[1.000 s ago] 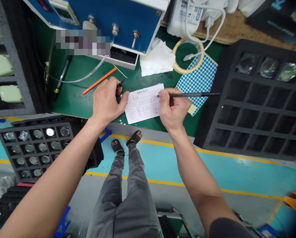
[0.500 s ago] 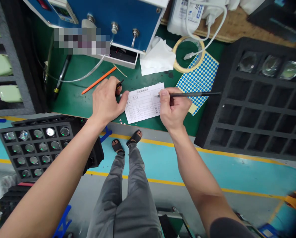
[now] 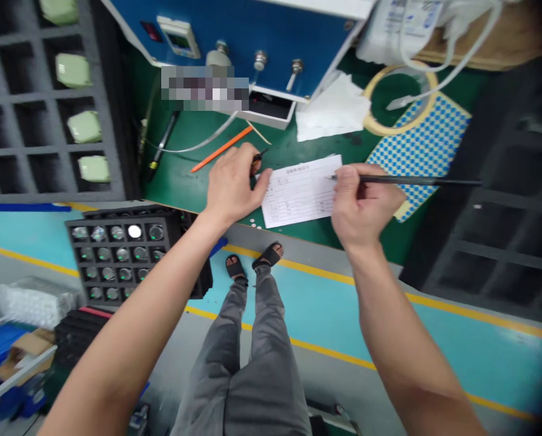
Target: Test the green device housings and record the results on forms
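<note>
At far L, more of the black tray (image 3: 50,95) w/ green cases (image 3: 84,127) shows now, as the view has swung L; hands & card hold same pose, so writing's prob. no further along. L hand (image 3: 235,184): thumb at card's L edge, fingers curled by small dark bit (image 3: 257,159), can't tell if gripping. Card (image 3: 298,191) lies on green table (image 3: 171,188), text blurred. R hand (image 3: 364,206) grips pen (image 3: 416,180), hides card's R edge. Pen's rear crosses above dot sheet (image 3: 438,142), near tape (image 3: 395,129), toward R tray (image 3: 452,236).
</note>
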A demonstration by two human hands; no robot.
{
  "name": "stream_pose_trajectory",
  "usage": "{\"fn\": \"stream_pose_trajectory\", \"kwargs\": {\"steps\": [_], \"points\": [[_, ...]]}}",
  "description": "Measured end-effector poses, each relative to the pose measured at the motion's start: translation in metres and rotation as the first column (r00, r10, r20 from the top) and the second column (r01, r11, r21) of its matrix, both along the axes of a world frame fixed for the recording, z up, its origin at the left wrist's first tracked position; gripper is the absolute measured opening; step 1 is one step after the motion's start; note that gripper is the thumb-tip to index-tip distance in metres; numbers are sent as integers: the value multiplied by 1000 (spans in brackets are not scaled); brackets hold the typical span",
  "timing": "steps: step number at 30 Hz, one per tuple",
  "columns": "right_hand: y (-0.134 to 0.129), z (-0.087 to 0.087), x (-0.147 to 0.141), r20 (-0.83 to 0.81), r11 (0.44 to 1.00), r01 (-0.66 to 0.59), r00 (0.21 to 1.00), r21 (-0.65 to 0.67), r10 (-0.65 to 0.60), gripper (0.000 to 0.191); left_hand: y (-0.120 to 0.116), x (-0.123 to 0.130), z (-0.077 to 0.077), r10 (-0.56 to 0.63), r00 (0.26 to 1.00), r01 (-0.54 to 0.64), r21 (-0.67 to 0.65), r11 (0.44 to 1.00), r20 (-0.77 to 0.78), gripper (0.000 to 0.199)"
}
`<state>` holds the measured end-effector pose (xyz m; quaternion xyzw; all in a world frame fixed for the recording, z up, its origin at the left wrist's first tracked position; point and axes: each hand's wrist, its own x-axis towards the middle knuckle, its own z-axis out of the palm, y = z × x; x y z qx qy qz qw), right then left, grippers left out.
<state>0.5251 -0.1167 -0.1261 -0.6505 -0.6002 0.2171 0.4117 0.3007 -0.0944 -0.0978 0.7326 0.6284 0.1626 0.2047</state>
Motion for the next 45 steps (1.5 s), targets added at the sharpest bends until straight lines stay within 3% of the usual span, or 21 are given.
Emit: {"fn": "stream_pose_trajectory", "kwargs": {"steps": [7, 10, 15, 24, 39, 45], "points": [[-6, -15, 4, -16, 999, -4, 1000, 51, 5, 21, -7, -1, -2, -21, 999, 21, -7, 1000, -34, 21], [-3, -9, 1, 8, 995, 5, 1000, 95, -6, 24, -6, -2, 0, -24, 999, 24, 10, 1000, -21, 22], [2, 1, -6, -6, 1000, 7, 1000, 16, -7, 33, 0, -5, -1, -1, 1000, 0, 47, 999, 12, 24], [1, -4, -5, -67, 997, 79, 995, 21, -77, 34, 1, -5, -2, 9, 1000, -10, 75, 997, 18, 18], [2, 4, -8, -98, 999, -26, 995, 38, 30, 31, 1, -7, -4, 25, 999, -26, 54, 998, 28, 20], [3, 6, -8, -74, 1000, -14, 997, 6, 14, 34, 1, -6, -3, 24, 1000, -24, 51, 998, 9, 22]]}}
